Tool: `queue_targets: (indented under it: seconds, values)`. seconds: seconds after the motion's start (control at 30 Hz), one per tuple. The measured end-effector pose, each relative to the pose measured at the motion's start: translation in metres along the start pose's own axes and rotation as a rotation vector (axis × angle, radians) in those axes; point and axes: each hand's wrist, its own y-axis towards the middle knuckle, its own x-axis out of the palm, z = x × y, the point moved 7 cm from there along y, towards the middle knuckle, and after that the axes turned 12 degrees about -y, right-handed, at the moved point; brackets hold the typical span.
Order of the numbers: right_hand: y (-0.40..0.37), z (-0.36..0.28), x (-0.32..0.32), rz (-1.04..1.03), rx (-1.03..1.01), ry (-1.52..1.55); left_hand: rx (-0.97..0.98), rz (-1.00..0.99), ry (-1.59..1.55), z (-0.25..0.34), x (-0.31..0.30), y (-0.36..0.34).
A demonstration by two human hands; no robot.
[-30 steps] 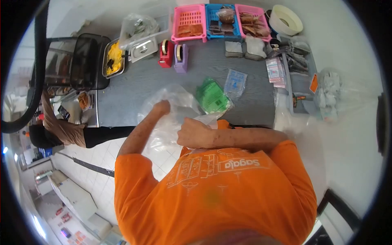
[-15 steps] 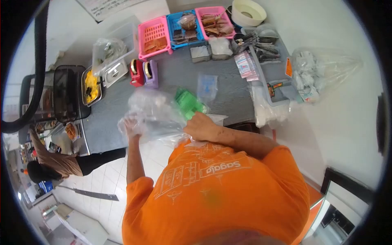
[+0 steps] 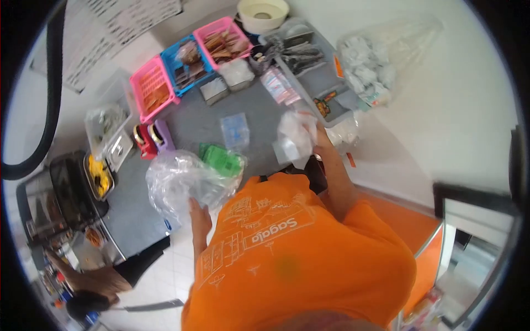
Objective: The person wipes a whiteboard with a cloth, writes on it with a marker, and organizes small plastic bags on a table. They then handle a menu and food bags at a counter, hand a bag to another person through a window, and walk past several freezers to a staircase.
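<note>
A bunched white plastic bag (image 3: pixel 296 135) is in my right hand (image 3: pixel 322 142), raised over the right part of the table beside the grey organizer; its fingers are mostly hidden behind the plastic. My left hand (image 3: pixel 200 216) is at the table's front edge, fingers stretched and apart against the lower side of a large clear plastic bag (image 3: pixel 175 175). That bag lies puffed up on the tabletop. Next to it is a green packet (image 3: pixel 225 161), partly covered by the clear plastic. Behind the packet lies a small flat clear bag with blue print (image 3: pixel 236 131).
Pink (image 3: pixel 150 91) and blue (image 3: pixel 179 70) baskets line the back of the grey table (image 3: pixel 193 118). Red and purple tape dispensers (image 3: pixel 161 135) stand at left. A grey organizer (image 3: pixel 317 83) holds cutlery packs. A person (image 3: pixel 99 281) is at lower left.
My right hand has moved right, away from the clear bag, and now holds the white plastic bag. My left hand has shifted toward the clear bag's lower edge. The view has turned.
</note>
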Motion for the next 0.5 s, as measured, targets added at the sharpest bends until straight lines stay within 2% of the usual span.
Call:
queue_targets:
  seconds: [0.13,0.2,0.3,0.4,0.47,0.5]
  values:
    - [-0.077,0.067,-0.092,0.116,0.170,0.305,0.040,-0.124,-0.066,0.138,-0.027,0.035]
    - [-0.117,0.103,-0.134,0.285,0.221,0.346,0.303,-0.063,-0.103,0.212,-0.024,0.062]
    - [-0.162,0.154,-0.186,0.662,0.297,0.101,0.617,-0.422,-0.064,0.304,0.041,0.070]
    - [-0.203,0.186,-0.207,0.911,0.534,-0.497,0.955,-0.766,0.083,0.351,0.133,0.042]
    - [-0.218,0.206,-0.193,0.870,0.684,-0.657,0.915,-1.089,0.219,0.362,0.205,0.026]
    - [-0.222,0.222,-0.180,0.787,0.716,-0.611,0.985,-1.115,0.291,0.363,0.238,0.020]
